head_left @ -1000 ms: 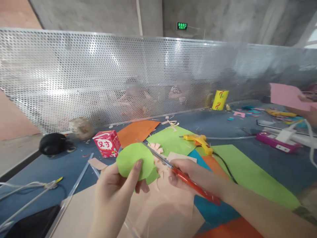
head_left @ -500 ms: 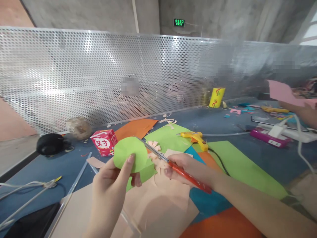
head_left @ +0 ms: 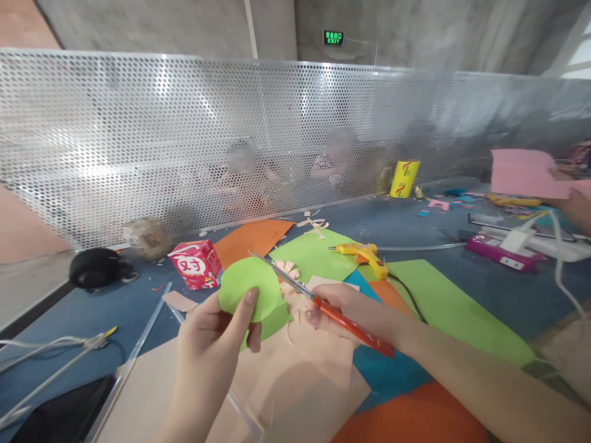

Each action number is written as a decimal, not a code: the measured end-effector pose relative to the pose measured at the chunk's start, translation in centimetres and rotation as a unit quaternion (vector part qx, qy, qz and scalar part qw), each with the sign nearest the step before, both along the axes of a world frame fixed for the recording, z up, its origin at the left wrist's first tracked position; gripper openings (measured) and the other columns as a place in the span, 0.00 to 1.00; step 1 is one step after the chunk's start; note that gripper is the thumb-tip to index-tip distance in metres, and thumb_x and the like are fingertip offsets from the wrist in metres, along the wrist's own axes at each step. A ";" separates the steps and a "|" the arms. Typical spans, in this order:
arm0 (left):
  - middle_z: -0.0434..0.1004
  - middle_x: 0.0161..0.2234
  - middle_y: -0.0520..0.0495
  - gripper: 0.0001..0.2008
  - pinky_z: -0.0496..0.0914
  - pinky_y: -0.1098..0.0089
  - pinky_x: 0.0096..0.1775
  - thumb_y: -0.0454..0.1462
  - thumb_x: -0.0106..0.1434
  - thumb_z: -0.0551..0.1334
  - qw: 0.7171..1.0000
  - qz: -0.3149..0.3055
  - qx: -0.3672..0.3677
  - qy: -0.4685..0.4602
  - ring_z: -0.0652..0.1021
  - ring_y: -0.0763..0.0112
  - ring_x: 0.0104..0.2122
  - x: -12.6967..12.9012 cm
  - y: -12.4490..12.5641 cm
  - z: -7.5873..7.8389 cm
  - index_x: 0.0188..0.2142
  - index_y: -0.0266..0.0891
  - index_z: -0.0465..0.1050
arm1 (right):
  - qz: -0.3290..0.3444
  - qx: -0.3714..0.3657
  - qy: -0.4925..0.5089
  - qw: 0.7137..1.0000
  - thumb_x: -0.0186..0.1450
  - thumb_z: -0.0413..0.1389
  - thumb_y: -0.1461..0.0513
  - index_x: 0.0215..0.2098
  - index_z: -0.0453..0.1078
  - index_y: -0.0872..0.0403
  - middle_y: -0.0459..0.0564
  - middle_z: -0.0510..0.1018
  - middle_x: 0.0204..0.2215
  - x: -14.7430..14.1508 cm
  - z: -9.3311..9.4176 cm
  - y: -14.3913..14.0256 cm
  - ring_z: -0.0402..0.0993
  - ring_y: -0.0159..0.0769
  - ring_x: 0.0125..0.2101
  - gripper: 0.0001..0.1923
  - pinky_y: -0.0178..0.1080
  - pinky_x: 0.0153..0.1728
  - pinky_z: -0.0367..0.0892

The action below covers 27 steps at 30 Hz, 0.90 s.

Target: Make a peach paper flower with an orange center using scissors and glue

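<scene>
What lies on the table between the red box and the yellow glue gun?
In the head view, an orange sheet and a green sheet lie between the red box and the glue gun; nearer the camera, scissor blades cross.

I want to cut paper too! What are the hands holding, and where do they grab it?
The left hand pinches the green paper circle at its lower edge. The right hand holds red-handled scissors by the handles.

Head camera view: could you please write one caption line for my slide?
Left hand holds a green paper circle while right hand cuts it with red-handled scissors above the paper-strewn blue table.
</scene>
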<state>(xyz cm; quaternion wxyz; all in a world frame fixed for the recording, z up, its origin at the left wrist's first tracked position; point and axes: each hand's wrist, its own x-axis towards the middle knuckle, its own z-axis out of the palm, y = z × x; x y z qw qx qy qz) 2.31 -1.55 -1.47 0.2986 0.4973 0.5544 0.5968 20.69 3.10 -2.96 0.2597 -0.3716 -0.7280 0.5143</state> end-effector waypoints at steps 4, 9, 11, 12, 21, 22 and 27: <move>0.63 0.12 0.57 0.13 0.59 0.72 0.20 0.45 0.54 0.62 1.000 0.001 0.010 -0.027 0.64 0.77 0.13 -0.5 0.3 -0.3 0.22 0.38 0.69 | 0.010 -0.006 0.003 1.000 0.60 0.53 0.48 0.28 0.65 0.54 0.45 0.69 0.27 0.0 -0.3 0.2 0.64 0.31 0.27 0.17 0.32 0.27 0.59; 0.62 0.13 0.57 0.13 0.59 0.73 0.20 0.45 0.55 0.62 0.999 0.015 0.010 -0.042 0.63 0.78 0.13 -0.4 0.3 -0.2 0.24 0.38 0.69 | 0.011 0.002 -0.007 1.000 0.60 0.54 0.49 0.27 0.64 0.55 0.45 0.68 0.27 0.1 -0.1 0.1 0.64 0.30 0.27 0.17 0.33 0.28 0.59; 0.61 0.13 0.58 0.12 0.57 0.74 0.19 0.44 0.55 0.61 1.000 0.008 0.004 -0.024 0.62 0.79 0.13 -0.2 0.2 -0.1 0.24 0.39 0.69 | 0.012 0.005 0.003 1.000 0.61 0.54 0.50 0.27 0.64 0.54 0.46 0.69 0.29 0.2 0.1 0.0 0.65 0.31 0.29 0.16 0.33 0.31 0.61; 0.61 0.13 0.58 0.12 0.56 0.74 0.19 0.44 0.56 0.61 1.000 0.000 0.003 -0.014 0.62 0.79 0.13 -0.2 0.2 0.0 0.24 0.39 0.68 | 0.010 0.009 0.007 1.000 0.61 0.54 0.50 0.27 0.64 0.54 0.46 0.69 0.29 0.2 0.1 -0.1 0.65 0.31 0.29 0.16 0.34 0.31 0.61; 0.57 0.11 0.59 0.12 0.52 0.75 0.18 0.45 0.54 0.63 0.999 0.013 -0.020 -0.021 0.58 0.80 0.13 -0.2 0.2 0.0 0.23 0.38 0.68 | -0.008 0.027 -0.016 0.999 0.59 0.55 0.49 0.26 0.62 0.54 0.45 0.68 0.27 0.2 0.4 -0.2 0.64 0.31 0.27 0.17 0.34 0.29 0.60; 0.58 0.12 0.58 0.12 0.53 0.75 0.18 0.45 0.54 0.63 0.999 0.020 -0.011 -0.029 0.59 0.80 0.13 -0.2 0.2 0.1 0.23 0.38 0.69 | -0.008 0.032 -0.024 0.999 0.59 0.54 0.49 0.25 0.62 0.54 0.45 0.67 0.26 0.2 0.4 -0.2 0.64 0.31 0.27 0.17 0.34 0.28 0.59; 0.60 0.14 0.58 0.13 0.56 0.75 0.18 0.44 0.54 0.63 0.997 0.045 0.020 -0.057 0.62 0.81 0.13 0.2 0.1 0.5 0.21 0.38 0.67 | 0.010 0.026 -0.041 0.999 0.61 0.51 0.47 0.26 0.62 0.54 0.46 0.67 0.27 0.2 0.5 -0.1 0.64 0.32 0.28 0.19 0.34 0.29 0.59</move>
